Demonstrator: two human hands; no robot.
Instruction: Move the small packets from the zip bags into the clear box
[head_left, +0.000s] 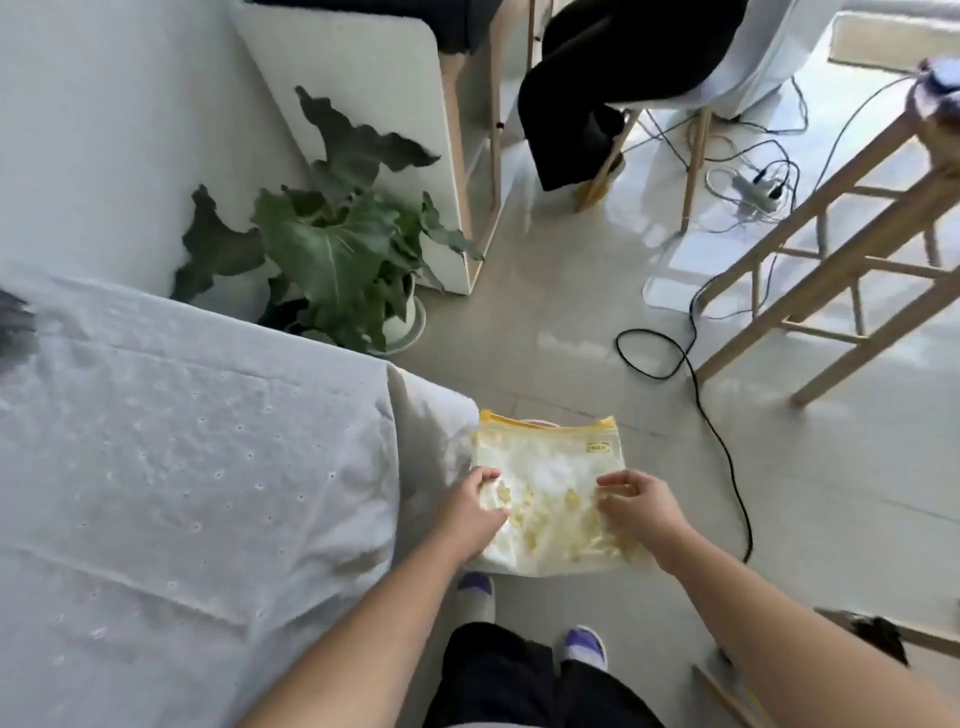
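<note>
Just off the white-clothed table's (208, 467) corner, toward 6 o'clock, both hands hold a yellow-topped zip bag (545, 467) of small packets (571, 525). The left hand (475, 512) and right hand (641, 506) pinch its side edges with curled fingers, above the floor.

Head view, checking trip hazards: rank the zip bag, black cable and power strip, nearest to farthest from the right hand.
1. Zip bag, gripped by the right hand.
2. Black cable, just right of it.
3. Power strip, far ahead, upper right.
</note>
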